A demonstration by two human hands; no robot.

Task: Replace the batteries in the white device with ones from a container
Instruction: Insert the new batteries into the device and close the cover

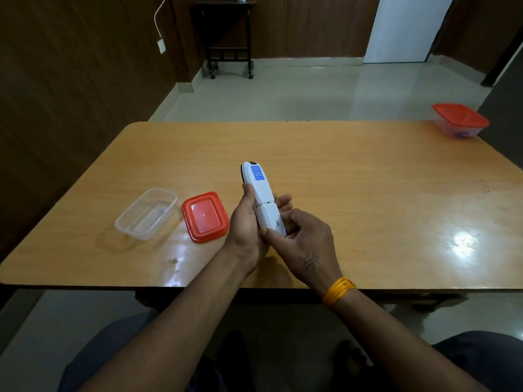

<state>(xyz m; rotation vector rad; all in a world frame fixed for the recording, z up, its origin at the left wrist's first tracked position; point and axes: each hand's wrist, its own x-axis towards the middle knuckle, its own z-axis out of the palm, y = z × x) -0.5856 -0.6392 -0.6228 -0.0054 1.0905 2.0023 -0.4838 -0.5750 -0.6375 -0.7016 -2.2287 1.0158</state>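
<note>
A white device [261, 190] with a blue label on its back is held above the middle of the wooden table [368, 193], back side up. My left hand [244, 224] grips it from the left and underneath. My right hand [302, 236] rests on its lower end, thumb pressed on the battery cover [270, 217]. An open clear container [145, 213] stands at the left, and I cannot tell what it holds. Its red lid [205, 217] lies beside it. No batteries show.
A second clear container with a red lid on [460, 120] sits at the table's far right corner. A dark side table on wheels [229, 38] stands against the back wall. My knees are below the table's front edge.
</note>
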